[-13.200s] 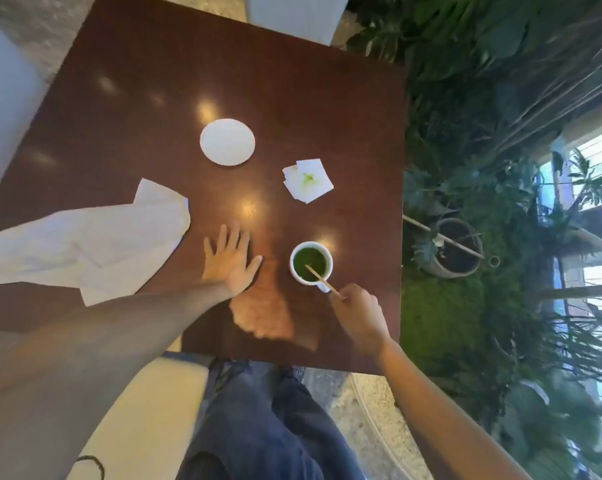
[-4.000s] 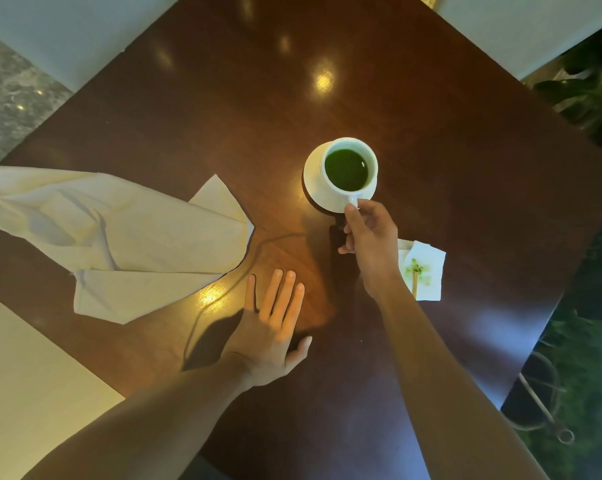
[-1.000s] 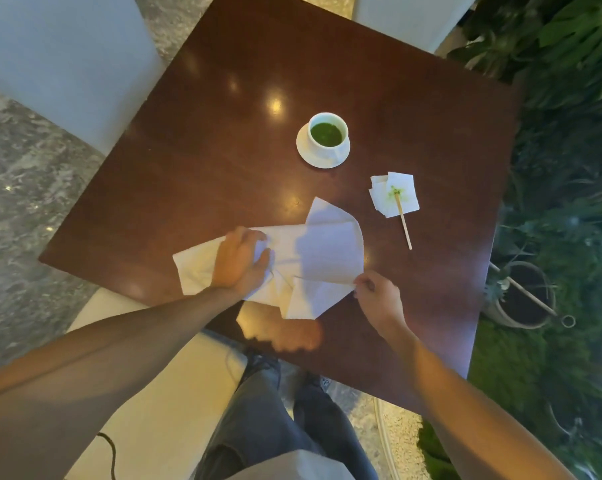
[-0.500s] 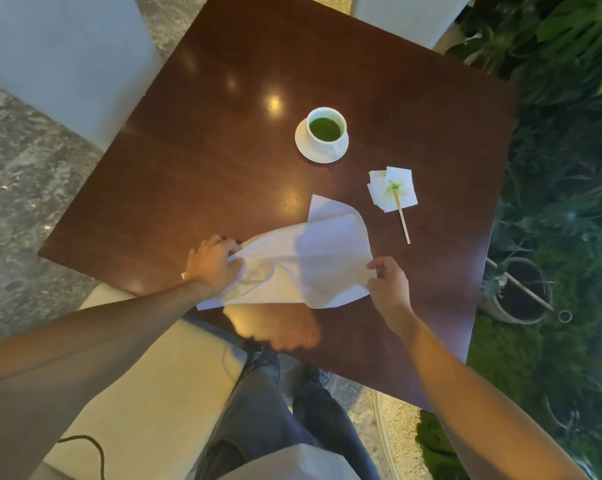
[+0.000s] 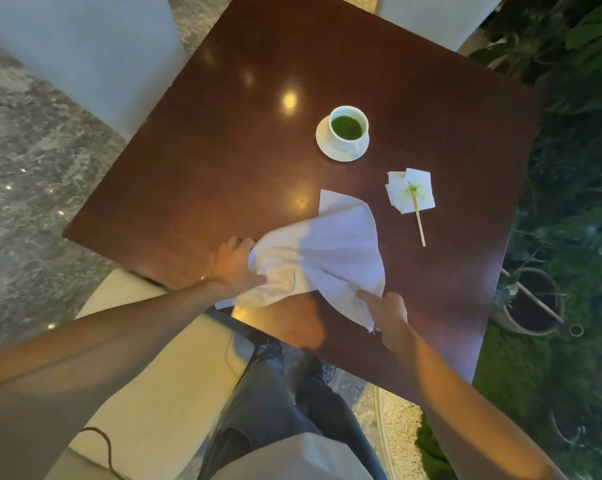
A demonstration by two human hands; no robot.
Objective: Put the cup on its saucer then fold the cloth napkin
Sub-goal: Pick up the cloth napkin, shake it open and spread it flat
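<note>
A white cup [image 5: 348, 128] of green drink stands on its white saucer [image 5: 324, 144] at the middle of the dark wooden table [image 5: 244, 161]. The white cloth napkin [image 5: 330, 251] lies rumpled near the table's front edge, partly lifted. My left hand [image 5: 235, 266] grips its bunched left side. My right hand [image 5: 384, 308] pinches its lower right corner. Part of the cloth hangs over the front edge below my left hand.
A small paper napkin [image 5: 412, 190] stained green lies right of the cloth with a wooden stir stick [image 5: 419, 220] on it. Pale chairs [image 5: 95, 53] stand at the far left and far side. Plants and a pot [image 5: 531, 303] fill the right.
Both hands have pulled the cloth nearer the front edge. My right hand has shifted down to the lower right corner, and the cloth has bunched at the left.
</note>
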